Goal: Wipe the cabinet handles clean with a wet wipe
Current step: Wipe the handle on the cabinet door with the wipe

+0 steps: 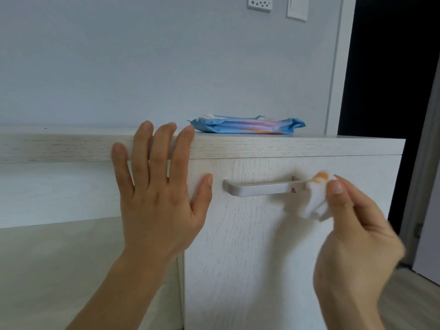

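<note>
The left hand (157, 186) lies flat and spread against the cabinet (262, 246), fingers over the top edge, holding nothing. The right hand (352, 234) pinches a bunched wet wipe (316, 198), stained orange, against the right end of the metal handle (259, 188). A small red spot marks the bar just left of the wipe. Beyond both hands, a blue wipes packet (247, 126) lies on the cabinet top; its print is unreadable. Between the hands the handle's bar is bare.
</note>
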